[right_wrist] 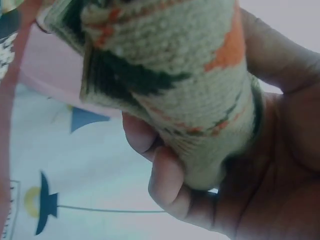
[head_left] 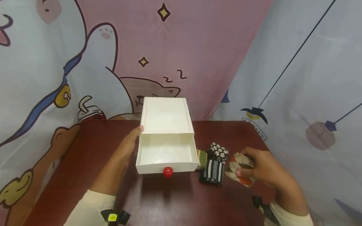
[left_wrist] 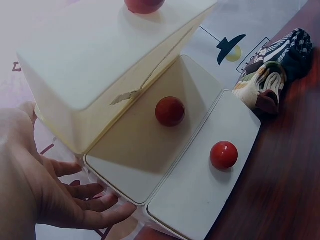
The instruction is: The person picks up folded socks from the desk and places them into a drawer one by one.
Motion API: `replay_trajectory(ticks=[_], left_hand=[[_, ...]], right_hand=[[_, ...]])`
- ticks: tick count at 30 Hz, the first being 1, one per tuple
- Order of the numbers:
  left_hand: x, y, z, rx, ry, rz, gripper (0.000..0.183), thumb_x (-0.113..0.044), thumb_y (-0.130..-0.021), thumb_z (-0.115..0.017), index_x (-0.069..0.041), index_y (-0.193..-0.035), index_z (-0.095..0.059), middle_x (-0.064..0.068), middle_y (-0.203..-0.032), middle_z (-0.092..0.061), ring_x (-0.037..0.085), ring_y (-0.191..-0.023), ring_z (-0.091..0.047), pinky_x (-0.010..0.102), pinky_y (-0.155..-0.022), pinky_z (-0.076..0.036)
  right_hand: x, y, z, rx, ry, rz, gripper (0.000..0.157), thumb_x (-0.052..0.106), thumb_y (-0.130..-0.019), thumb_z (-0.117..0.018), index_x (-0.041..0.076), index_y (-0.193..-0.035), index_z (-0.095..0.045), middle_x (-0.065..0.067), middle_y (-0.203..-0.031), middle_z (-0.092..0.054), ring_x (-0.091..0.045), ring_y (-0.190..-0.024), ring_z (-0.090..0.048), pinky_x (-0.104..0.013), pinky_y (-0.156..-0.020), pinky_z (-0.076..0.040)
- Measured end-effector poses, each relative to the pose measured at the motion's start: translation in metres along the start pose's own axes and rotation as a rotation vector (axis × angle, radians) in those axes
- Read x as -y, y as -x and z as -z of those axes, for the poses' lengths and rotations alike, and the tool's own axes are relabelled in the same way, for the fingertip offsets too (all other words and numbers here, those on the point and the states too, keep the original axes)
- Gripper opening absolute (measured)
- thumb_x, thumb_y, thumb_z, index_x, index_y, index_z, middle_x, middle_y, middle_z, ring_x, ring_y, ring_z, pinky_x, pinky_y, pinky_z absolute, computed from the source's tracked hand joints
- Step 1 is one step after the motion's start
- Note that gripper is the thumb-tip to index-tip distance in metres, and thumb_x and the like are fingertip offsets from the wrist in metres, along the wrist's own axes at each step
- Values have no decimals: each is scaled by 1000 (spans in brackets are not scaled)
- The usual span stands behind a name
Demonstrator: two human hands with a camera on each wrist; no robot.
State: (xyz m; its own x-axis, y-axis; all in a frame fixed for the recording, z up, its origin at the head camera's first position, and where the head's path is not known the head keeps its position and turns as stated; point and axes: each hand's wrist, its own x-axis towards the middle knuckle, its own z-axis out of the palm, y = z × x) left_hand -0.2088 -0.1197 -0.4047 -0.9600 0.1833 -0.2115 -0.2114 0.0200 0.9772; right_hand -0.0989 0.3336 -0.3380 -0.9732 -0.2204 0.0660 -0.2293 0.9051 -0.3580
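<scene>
A white drawer cabinet [head_left: 167, 114] stands on the table, its top drawer [head_left: 150, 168] pulled out and showing its white floor. That drawer has a round red knob [head_left: 168, 172] on its front. My left hand [head_left: 128, 146] rests against the cabinet's left side, fingers extended along it in the left wrist view. Off to the right, my right hand [head_left: 264, 166] grips a folded pair of cream socks [head_left: 236, 166] patterned in orange and dark green, thumb on one side and fingers on the other.
Between cabinet and right hand lie folded socks: a black floral pair [head_left: 218, 152], a black-and-white striped pair [head_left: 214, 171] and a green striped pair [head_left: 202, 159]. Two closed lower drawers [left_wrist: 200, 200] show red knobs. A printed cloth [head_left: 220, 47] hangs behind the dark red table [head_left: 167, 207].
</scene>
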Motion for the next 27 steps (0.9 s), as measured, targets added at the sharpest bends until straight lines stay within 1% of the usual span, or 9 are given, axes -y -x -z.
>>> replay_trajectory(ticks=[6,10,15,18,21,24,27], left_hand=[[-1,1,3,-8,-4,15,71,-61,-112,-39,-8,-160,-43,19,-132,-62,23,-102,-68,39,-84,-61],[0,0,4,-10,-13,19,73,-63,-111,-39,-7,-158,-45,19,-131,-63,24,-103,-68,39,-84,-61],[1,-1,3,-10,-3,18,71,-62,-112,-39,-7,-155,-47,18,-127,-65,23,-100,-69,40,-83,-61],[1,-2,2,-6,0,21,71,-62,-112,-39,-6,-154,-48,17,-125,-66,22,-99,-69,40,-83,-61],[2,-2,1,-12,1,21,70,-62,-112,-39,-6,-153,-49,16,-122,-67,22,-97,-70,39,-81,-61],[3,-3,1,-10,17,19,69,-61,-112,-39,-6,-152,-50,15,-118,-69,22,-94,-70,39,-80,-61],[3,-2,1,-7,24,15,69,-60,-112,-39,-4,-150,-51,13,-115,-70,21,-93,-71,39,-81,-61]], right_hand=[[25,-8,18,-38,-26,49,50,34,-78,-99,17,-115,-71,12,-82,-68,-2,-71,-55,-27,-66,-47],[42,-15,32,-69,-10,81,54,35,-81,-98,15,-123,-71,11,-84,-71,-2,-73,-58,-28,-68,-50],[64,-26,45,-129,36,171,56,36,-82,-97,16,-127,-71,11,-88,-73,-5,-76,-61,-32,-72,-53],[77,-32,49,-154,47,222,54,37,-83,-96,18,-127,-72,12,-91,-73,-6,-81,-62,-35,-75,-54],[89,-38,51,-150,22,254,53,37,-85,-95,18,-129,-73,12,-94,-74,-6,-83,-63,-34,-77,-55],[98,-45,50,-148,0,300,53,35,-86,-95,17,-130,-73,12,-92,-74,-4,-81,-63,-32,-76,-56],[108,-54,48,-150,-37,346,50,28,-86,-95,15,-129,-72,12,-91,-74,-3,-77,-63,-30,-74,-56]])
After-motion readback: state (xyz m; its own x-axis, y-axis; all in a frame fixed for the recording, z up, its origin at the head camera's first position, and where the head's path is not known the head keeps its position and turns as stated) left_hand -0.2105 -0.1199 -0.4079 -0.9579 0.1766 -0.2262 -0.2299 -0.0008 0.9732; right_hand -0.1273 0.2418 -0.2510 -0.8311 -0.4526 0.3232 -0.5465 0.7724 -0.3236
